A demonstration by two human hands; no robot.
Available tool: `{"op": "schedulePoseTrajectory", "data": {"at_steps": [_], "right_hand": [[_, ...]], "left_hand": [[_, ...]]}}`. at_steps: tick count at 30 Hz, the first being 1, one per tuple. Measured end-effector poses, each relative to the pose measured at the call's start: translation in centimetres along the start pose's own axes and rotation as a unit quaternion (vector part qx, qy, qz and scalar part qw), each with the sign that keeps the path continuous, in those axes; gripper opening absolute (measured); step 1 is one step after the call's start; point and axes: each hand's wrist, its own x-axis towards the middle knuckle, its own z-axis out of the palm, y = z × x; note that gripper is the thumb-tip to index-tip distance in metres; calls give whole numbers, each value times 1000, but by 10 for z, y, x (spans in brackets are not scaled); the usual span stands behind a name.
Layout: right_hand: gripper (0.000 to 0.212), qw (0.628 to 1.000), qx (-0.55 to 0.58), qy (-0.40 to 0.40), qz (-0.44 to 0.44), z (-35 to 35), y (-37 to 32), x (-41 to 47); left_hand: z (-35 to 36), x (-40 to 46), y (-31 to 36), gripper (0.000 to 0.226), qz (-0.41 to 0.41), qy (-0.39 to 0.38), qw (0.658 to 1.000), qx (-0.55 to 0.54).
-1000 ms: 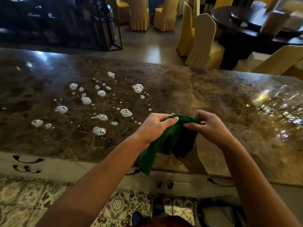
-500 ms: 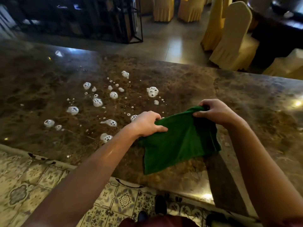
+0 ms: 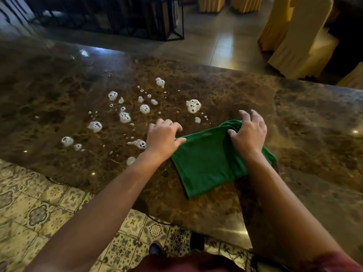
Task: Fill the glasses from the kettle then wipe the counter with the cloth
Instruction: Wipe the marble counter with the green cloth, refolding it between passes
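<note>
Looks like a dim dining hall, chairs in pale yellow covers (image 3: 300, 36) at the back and patterned floor tile (image 3: 39, 209) below, with a big brown marble surface (image 3: 294, 118) filling most of the view. On the surface there's a scatter of white foam blobs (image 3: 145, 108) spread out to the left and beyond the hands, and a green cloth (image 3: 208, 161) lying folded flat near the front edge, its long axis running from the far right toward the near left. The right hand (image 3: 248, 132) has its fingers curled into the bunched far corner of the cloth, so it's gripping it. The left hand (image 3: 164, 138) rests with spread, relaxed fingers just on the cloth's left edge, holding nothing. No glasses or kettle visible. The foam sits left of the cloth, so I'd guess the wipe has to sweep leftward, and the left hand is the closer one to the mess.
</note>
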Motion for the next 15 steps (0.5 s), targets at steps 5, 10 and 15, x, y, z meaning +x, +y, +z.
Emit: {"op": "schedulePoseTrajectory", "data": {"at_steps": [5,10,15], "right_hand": [[84,999,22,29,23,-13,-17,-26],[77,990,79,-42,109,0,-44,-57],[78,990,28,37,130,19,-60,-81]], "left_hand": [[-14,3,-50,62,-38,9,999,11],[-10,-23,-111,71,-96,-32,995,13],[-11,-51,-164,85,-100,-94,990,1]]}}
